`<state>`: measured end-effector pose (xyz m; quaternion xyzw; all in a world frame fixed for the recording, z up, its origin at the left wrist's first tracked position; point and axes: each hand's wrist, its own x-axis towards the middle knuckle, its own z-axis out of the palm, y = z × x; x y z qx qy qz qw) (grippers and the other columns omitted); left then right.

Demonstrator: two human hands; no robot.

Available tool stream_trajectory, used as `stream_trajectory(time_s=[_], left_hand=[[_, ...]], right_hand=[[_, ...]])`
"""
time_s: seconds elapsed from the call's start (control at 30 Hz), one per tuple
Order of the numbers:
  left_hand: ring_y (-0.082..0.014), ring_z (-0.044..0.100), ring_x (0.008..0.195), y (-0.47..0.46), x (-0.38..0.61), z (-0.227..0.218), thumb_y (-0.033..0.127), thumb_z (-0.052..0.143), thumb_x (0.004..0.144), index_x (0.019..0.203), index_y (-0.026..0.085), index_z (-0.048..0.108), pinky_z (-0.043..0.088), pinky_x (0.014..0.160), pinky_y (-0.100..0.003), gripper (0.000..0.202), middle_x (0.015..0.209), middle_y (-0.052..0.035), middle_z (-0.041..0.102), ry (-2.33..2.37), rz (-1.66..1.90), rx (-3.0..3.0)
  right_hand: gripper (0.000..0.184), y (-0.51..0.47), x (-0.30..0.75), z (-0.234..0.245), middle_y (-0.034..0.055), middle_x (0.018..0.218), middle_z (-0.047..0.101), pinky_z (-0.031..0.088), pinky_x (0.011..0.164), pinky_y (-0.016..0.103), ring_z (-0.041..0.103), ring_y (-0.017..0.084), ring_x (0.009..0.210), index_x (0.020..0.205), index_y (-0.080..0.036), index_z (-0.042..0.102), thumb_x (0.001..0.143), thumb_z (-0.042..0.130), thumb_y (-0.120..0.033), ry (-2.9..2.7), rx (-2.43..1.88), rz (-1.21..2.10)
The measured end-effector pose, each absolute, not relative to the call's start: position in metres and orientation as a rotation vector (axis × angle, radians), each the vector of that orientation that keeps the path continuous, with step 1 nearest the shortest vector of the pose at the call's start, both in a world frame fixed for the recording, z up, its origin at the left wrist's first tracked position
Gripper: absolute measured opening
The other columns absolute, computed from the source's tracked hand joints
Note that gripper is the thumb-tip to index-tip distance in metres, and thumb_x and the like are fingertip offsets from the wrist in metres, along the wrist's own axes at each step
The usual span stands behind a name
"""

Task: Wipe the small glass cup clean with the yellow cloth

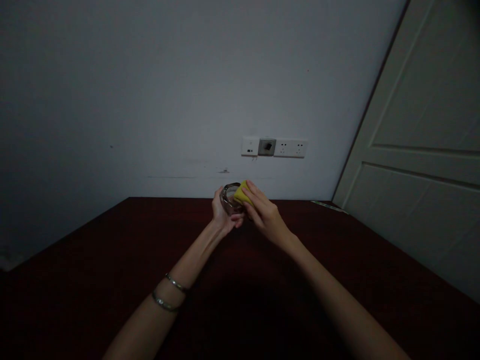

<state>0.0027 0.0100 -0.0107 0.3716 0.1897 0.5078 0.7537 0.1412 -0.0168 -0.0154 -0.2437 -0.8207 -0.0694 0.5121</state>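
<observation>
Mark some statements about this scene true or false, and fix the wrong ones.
1. The right hand holds a yellow cloth or sponge. True.
2. The glass dish stands on the table. False: the left hand holds the glass dish.
3. Bracelets circle the right forearm. False: two bracelets are on the left forearm.
4. Sockets are set in the wall. True.

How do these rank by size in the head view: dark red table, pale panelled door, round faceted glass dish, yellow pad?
1. Dark red table
2. Pale panelled door
3. Round faceted glass dish and yellow pad, unranked: the pad overlaps the dish, and the right hand partly covers the pad.
</observation>
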Motion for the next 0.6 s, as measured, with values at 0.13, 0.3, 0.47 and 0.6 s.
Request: stream_trajectory(time_s=[0.13, 0.3, 0.47, 0.6], left_hand=[[-0.0065, 0.029, 0.024, 0.007, 0.002, -0.013, 0.068, 0.022, 0.076, 0.069, 0.014, 0.056, 0.031, 0.023, -0.023, 0.064, 0.05, -0.005, 0.057, 0.405, 0.954, 0.956], [-0.008, 0.034, 0.025, 0.003, 0.0, -0.009, 0.067, 0.022, 0.077, 0.069, 0.012, 0.058, 0.034, 0.025, -0.023, 0.066, 0.049, -0.0086, 0.059, 0.519, 0.831, 1.167], [-0.0088, 0.038, 0.027, 0.004, -0.001, -0.008, 0.066, 0.032, 0.078, 0.064, 0.014, 0.056, 0.037, 0.027, -0.022, 0.059, 0.043, -0.0039, 0.053, 0.606, 0.877, 1.277], [-0.0069, 0.032, 0.025, 0.007, 0.001, -0.009, 0.068, 0.037, 0.076, 0.06, 0.016, 0.054, 0.036, 0.026, -0.021, 0.057, 0.039, 0.0005, 0.044, 0.717, 0.945, 1.31]], right_hand=[[0.04, -0.016, 0.142, -0.011, 0.0057, 0.14, 0.045, 0.034, 0.109, 0.046, 0.042, 0.02, 0.129, 0.132, -0.025, 0.047, 0.091, 0.043, -0.026, -1.812, -0.656, 0.01], [0.034, -0.018, 0.15, -0.004, 0.0059, 0.122, 0.062, 0.044, 0.1, 0.041, 0.057, 0.02, 0.113, 0.121, -0.023, 0.058, 0.091, 0.045, -0.034, -1.771, -0.716, 0.195], [0.036, -0.024, 0.153, -0.002, 0.0081, 0.125, 0.059, 0.045, 0.1, 0.043, 0.056, 0.02, 0.115, 0.125, -0.023, 0.054, 0.091, 0.043, -0.028, -1.884, -0.704, -0.003], [0.04, -0.027, 0.15, -0.002, 0.0117, 0.133, 0.052, 0.041, 0.104, 0.045, 0.048, 0.021, 0.124, 0.13, -0.018, 0.048, 0.091, 0.042, -0.022, -1.986, -0.678, -0.195]])
